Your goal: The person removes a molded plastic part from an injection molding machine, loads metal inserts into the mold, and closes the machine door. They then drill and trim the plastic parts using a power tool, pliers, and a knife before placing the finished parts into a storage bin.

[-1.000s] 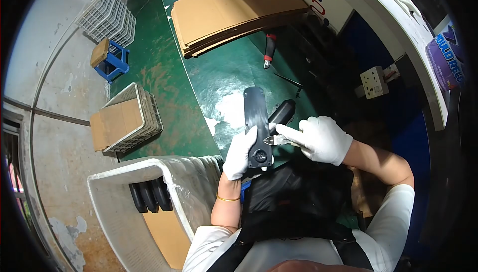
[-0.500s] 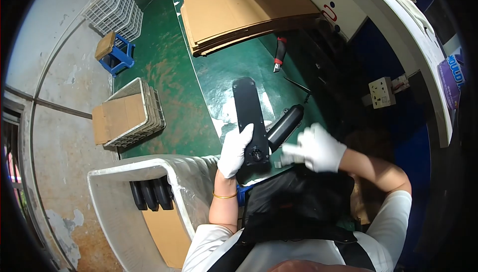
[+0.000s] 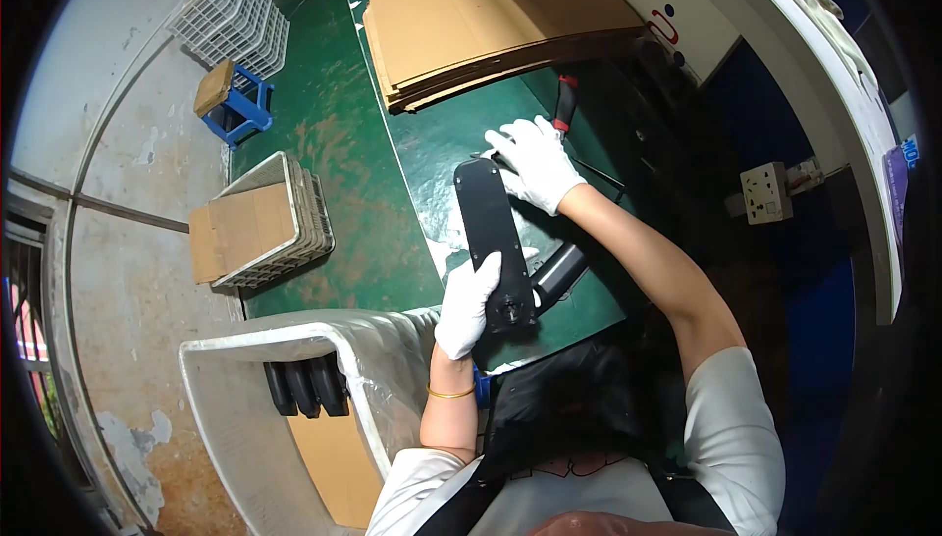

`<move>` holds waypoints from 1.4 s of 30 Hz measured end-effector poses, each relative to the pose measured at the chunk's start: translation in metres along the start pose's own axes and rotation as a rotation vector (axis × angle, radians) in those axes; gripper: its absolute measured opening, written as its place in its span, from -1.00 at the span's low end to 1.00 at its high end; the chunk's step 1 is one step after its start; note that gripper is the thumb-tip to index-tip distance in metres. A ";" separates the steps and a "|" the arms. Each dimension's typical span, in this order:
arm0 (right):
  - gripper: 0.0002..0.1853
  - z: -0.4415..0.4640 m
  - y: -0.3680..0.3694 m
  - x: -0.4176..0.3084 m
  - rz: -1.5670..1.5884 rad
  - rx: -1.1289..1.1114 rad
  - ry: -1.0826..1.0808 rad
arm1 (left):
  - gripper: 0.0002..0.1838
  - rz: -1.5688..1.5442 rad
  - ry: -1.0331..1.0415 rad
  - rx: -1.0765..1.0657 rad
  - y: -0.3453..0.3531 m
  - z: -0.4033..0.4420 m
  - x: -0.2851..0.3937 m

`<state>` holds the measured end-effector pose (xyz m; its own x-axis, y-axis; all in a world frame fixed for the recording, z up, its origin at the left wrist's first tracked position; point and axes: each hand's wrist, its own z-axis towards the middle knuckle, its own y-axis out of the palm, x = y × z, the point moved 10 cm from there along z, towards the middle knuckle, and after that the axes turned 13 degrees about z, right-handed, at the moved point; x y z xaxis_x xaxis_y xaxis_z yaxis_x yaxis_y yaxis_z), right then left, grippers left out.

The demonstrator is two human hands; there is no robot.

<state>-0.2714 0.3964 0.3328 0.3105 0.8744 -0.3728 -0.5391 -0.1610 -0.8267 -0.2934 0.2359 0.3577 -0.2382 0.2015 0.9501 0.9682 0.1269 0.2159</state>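
Note:
My left hand, in a white glove, grips a long black flat-faced part near its lower end, with the thumb on the face. Small screw holes line the part's edge, and a round fitting sits at the bottom. At the upper end is my right hand, also gloved, its fingers apart and curving toward the part's top. Whether the fingertips touch it I cannot tell. Another black rounded part lies aslant on the green table, partly behind the held one. A red-and-black utility knife lies just beyond my right hand.
Stacked cardboard sheets cover the table's far end. A thin dark rod lies to the right. At lower left stands a white bin holding several black parts. Crates and a blue stool stand on the floor.
My right hand has moved from the lower right, near my apron, up and left to the black part's top end. My left hand still holds the part, nearly unmoved.

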 end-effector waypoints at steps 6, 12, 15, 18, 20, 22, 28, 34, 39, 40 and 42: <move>-0.39 -0.074 -0.022 -0.030 1.984 -0.163 0.683 | -0.50 -0.429 -0.166 -0.515 0.057 0.001 -0.047; -0.67 -0.194 -0.099 -0.021 2.179 0.385 0.198 | -0.45 0.084 -0.060 -0.480 0.109 0.014 -0.069; -0.67 -0.255 -0.110 -0.012 2.129 0.507 0.319 | -0.47 1.537 0.577 0.376 0.082 0.031 -0.019; -0.67 -0.298 -0.100 -0.010 2.035 0.567 0.557 | -0.47 1.738 0.407 0.205 0.094 0.037 -0.040; -0.65 -0.319 -0.086 -0.014 1.944 0.591 0.799 | -0.45 1.681 0.395 0.136 0.102 0.025 -0.056; -0.64 -0.327 -0.077 -0.014 1.900 0.593 0.910 | -0.42 1.555 0.354 0.034 0.106 0.013 -0.077; -0.48 -0.341 -0.064 -0.014 1.946 0.714 0.986 | -0.30 1.479 0.462 0.078 0.110 -0.024 -0.080; -0.61 -0.347 -0.075 -0.018 2.021 0.671 0.952 | -0.30 1.626 0.560 0.082 0.131 -0.043 -0.073; -0.64 -0.372 -0.090 -0.002 2.037 0.855 0.877 | -0.32 1.553 0.337 -0.014 0.112 -0.030 -0.089; -0.62 -0.377 -0.097 0.003 1.946 0.925 0.935 | -0.34 1.285 0.237 -0.041 0.104 -0.028 -0.087; -0.60 -0.375 -0.110 0.004 1.858 1.000 0.994 | -0.37 0.749 0.036 -0.086 0.095 -0.024 -0.089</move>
<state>0.0827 0.2461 0.2646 -0.8055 -0.3516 -0.4769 -0.5686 0.2325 0.7890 -0.1785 0.2071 0.2991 0.4876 0.1720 0.8559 0.8730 -0.1081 -0.4756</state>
